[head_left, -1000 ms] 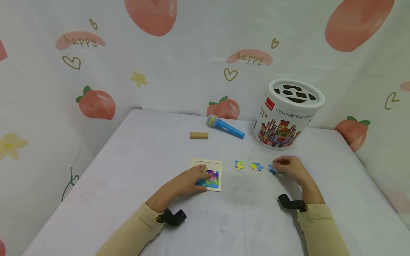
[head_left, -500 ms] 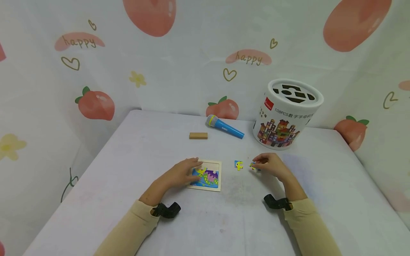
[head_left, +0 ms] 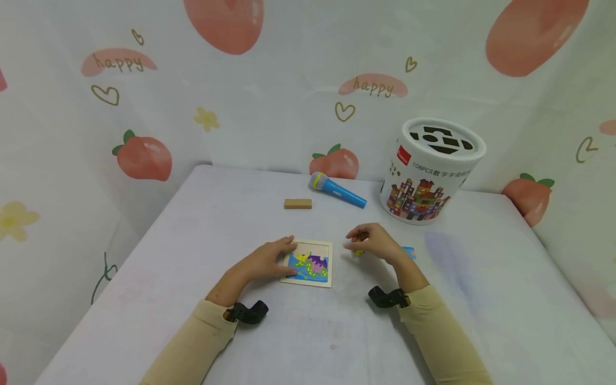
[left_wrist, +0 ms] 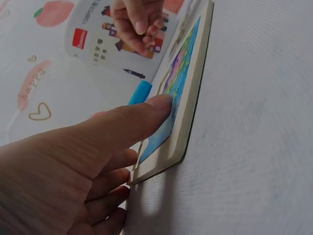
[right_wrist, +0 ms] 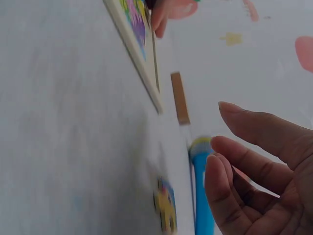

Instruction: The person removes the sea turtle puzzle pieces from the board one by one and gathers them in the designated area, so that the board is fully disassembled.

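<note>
A square wooden jigsaw puzzle (head_left: 310, 267) with a colourful picture lies on the table, its top part showing bare wood. My left hand (head_left: 263, 261) holds its left side, the thumb on the picture and the other fingers by the edge, as the left wrist view shows. To the right, my right hand (head_left: 377, 243) hovers over a yellow puzzle piece (head_left: 359, 252), mostly covered in the head view. The right wrist view shows that piece (right_wrist: 166, 208) apart from the fingers, and thumb and fingertips with nothing between them. A blue puzzle piece (head_left: 409, 252) shows behind the right wrist.
Behind the puzzle lie a small wooden block (head_left: 298, 203) and a blue toy microphone (head_left: 339, 191). A large white bucket (head_left: 428, 176) with printed building blocks stands at the back right. A patterned cloth (head_left: 269, 107) hangs behind the table (head_left: 231, 214).
My right hand has moved left along the row of pieces, from the blue one to the yellow one. The left hand has shifted left from over the picture to the puzzle's left side.
</note>
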{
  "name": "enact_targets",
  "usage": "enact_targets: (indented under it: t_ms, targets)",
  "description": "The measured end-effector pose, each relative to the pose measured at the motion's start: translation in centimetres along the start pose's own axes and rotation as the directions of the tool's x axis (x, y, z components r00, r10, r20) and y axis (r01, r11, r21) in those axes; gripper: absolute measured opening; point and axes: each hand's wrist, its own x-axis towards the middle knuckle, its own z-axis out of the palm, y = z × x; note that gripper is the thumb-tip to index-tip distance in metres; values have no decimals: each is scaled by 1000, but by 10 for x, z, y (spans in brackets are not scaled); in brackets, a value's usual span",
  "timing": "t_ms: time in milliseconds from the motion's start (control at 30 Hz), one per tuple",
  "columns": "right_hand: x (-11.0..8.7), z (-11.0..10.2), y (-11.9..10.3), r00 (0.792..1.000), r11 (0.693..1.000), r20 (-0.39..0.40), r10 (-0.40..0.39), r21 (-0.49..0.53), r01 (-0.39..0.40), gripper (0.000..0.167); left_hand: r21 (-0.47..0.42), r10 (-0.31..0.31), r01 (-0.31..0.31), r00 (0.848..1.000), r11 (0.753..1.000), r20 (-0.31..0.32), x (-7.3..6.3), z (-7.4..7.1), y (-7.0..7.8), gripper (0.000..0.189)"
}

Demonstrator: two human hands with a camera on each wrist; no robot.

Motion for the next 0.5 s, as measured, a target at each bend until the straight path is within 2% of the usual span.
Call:
enact_targets:
  t_ms: [300, 500]
  targets:
    - [19, 29, -21, 996, 999, 78, -32, 20, 30, 28, 19, -9, 8, 1000, 1000, 26, 0, -1, -1, 74]
    - [28, 48, -32, 991, 999, 125, -43, 8, 43, 26, -2, -8, 8, 999, 1000, 36, 0, -1, -3, 74]
